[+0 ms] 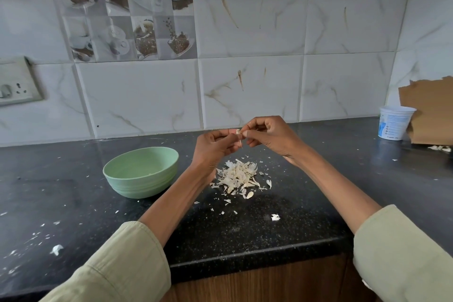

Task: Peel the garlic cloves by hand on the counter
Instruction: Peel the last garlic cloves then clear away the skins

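At the far left of a tiled kitchen wall, a switch plate (17,81) sits above a black speckled counter (257,223) strewn with white flecks. A pale green bowl (141,171) stands left of centre on the counter, just beside a person's left forearm; what it holds cannot be told from this angle. The left hand (215,144), fingers curled inward, pinches a small garlic clove (237,132) in the air above the counter. Meeting it from the other side, the right hand (269,136) has its thumb and forefinger closed narrowly on the same clove, the remaining fingers bent, while a thin strip of skin (241,143) hangs down between the two hands. Below the hands lies a pile of papery garlic peels (239,176), with one clove-shaped piece (249,194) at its near edge and loose scraps scattered around. Both forearms emerge from light green sleeves (117,262). Far right, a white plastic tub (394,125) stands by the wall, touching a torn piece of brown cardboard (431,110)
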{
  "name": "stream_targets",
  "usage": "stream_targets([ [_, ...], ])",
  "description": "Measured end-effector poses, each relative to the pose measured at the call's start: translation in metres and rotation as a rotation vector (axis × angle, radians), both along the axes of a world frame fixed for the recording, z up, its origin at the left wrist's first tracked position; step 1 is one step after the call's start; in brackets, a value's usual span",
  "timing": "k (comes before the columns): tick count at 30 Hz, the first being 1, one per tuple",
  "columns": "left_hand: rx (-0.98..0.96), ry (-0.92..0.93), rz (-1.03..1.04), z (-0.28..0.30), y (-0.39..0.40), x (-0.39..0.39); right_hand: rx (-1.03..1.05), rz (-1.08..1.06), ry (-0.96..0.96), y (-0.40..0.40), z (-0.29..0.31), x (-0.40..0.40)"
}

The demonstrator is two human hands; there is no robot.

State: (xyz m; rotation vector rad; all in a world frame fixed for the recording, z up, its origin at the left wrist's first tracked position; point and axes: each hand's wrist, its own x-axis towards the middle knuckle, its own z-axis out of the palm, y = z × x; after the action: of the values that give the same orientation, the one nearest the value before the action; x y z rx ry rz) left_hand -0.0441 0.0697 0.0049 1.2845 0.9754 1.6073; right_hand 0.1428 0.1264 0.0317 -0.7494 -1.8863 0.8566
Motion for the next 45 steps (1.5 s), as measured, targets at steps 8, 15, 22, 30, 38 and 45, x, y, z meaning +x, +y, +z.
stream_targets([
  [8,0.039,0.055,0.045,-0.001,0.0,-0.003,0.042,-0.018,-0.016,-0.005,0.001,-0.001],
  [15,0.078,0.099,0.018,-0.003,0.001,-0.005,0.018,0.018,0.019,-0.005,0.002,0.001],
  [22,0.039,-0.034,-0.091,-0.003,0.002,0.0,0.092,0.051,-0.016,-0.002,0.002,-0.002],
  [30,-0.004,-0.191,-0.165,-0.002,0.008,-0.006,0.156,0.05,-0.139,-0.006,0.002,-0.001],
  [38,-0.048,-0.166,-0.117,-0.003,0.012,-0.009,0.235,-0.055,-0.31,-0.009,0.003,0.002],
  [45,-0.044,-0.102,-0.062,-0.007,0.016,-0.009,0.312,-0.073,-0.42,-0.003,-0.002,0.006],
])
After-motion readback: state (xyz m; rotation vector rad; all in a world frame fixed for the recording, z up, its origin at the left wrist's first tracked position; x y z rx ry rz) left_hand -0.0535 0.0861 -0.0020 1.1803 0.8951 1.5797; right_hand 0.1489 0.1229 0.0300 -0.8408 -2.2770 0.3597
